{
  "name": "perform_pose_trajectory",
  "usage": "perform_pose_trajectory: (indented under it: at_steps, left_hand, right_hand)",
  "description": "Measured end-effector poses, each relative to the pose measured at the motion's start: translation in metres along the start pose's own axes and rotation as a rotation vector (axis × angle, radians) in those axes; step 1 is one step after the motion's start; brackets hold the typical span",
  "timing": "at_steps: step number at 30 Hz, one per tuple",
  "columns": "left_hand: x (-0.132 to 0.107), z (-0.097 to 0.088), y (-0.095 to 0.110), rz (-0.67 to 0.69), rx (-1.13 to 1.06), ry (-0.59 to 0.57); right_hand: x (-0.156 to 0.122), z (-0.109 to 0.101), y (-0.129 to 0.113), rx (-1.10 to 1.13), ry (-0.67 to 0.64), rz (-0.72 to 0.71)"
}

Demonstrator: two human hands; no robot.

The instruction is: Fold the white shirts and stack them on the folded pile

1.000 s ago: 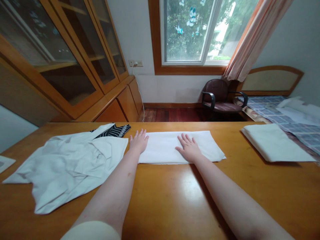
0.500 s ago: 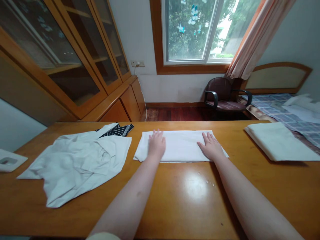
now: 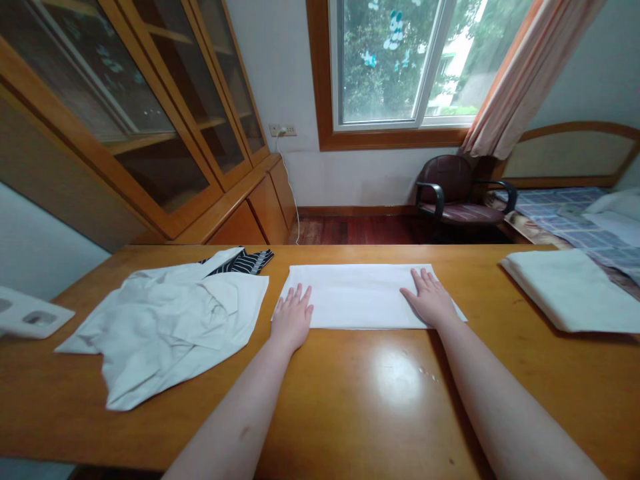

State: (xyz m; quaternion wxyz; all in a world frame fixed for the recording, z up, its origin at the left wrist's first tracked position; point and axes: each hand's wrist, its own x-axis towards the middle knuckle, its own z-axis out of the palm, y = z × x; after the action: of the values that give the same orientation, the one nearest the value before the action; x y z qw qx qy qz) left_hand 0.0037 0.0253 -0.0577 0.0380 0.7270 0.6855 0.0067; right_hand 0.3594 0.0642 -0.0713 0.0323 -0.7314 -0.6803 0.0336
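Observation:
A white cloth [image 3: 355, 297], folded into a long flat rectangle, lies across the middle of the table. Palm down on its left end rests my left hand [image 3: 293, 320], fingers spread. My right hand [image 3: 431, 300] lies flat near the cloth's right end, with the thumb pointing inward. Neither hand grips anything. To the left is a crumpled white cloth [image 3: 165, 327], with a black-and-white striped fabric [image 3: 245, 261] showing at its far edge. A folded white cloth [image 3: 575, 290] sits at the table's right side.
The wooden table [image 3: 340, 413] has a glossy top. A white object with oval openings [image 3: 37, 317] is at its left edge. Beyond the table stand a glass-door cabinet [image 3: 165, 133], an armchair [image 3: 455, 190] and a bed [image 3: 560, 207] by the window.
My left hand has slid left and nearer along the white cloth to its left end. The right hand stays in place on the cloth. The camera view has shifted slightly.

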Motion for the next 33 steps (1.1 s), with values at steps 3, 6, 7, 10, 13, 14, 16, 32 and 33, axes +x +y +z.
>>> perform_pose_trajectory:
  at_steps: [3, 6, 7, 10, 13, 14, 16, 32, 33]
  left_hand:
    - [-0.005, 0.0, -0.016, -0.166, 0.035, -0.009]
    - [-0.007, 0.001, -0.015, -0.249, 0.051, 0.01]
    - [-0.008, 0.0, -0.014, -0.263, 0.05, 0.028]
    - [-0.012, -0.007, -0.011, -0.297, 0.026, 0.105]
    - [-0.018, -0.017, -0.011, -0.344, -0.027, 0.148]
    - [-0.02, -0.019, -0.011, -0.363, -0.05, 0.148]
    - [-0.021, -0.021, -0.013, -0.391, -0.103, 0.144]
    - [-0.018, -0.022, -0.001, -0.809, -1.507, 0.321]
    - [-0.019, -0.024, -0.001, -0.804, -1.567, 0.244]
  right_hand:
    - [0.0, -0.001, 0.0, 0.01, 0.005, -0.004]
    - [0.0, 0.0, 0.0, 0.021, 0.001, -0.007]
    - [0.0, 0.0, 0.0, 0.025, 0.001, -0.008]
    - [0.001, 0.002, 0.0, 0.031, 0.009, -0.004]
    - [0.001, 0.001, -0.001, 0.028, 0.016, 0.003]
    - [0.0, 0.0, -0.002, 0.028, 0.016, 0.003]
    - [0.0, -0.001, -0.003, 0.026, 0.015, 0.004]
    - [0.001, 0.003, -0.001, 0.024, 0.044, -0.003]
    - [0.001, 0.004, -0.001, 0.019, 0.046, -0.003]
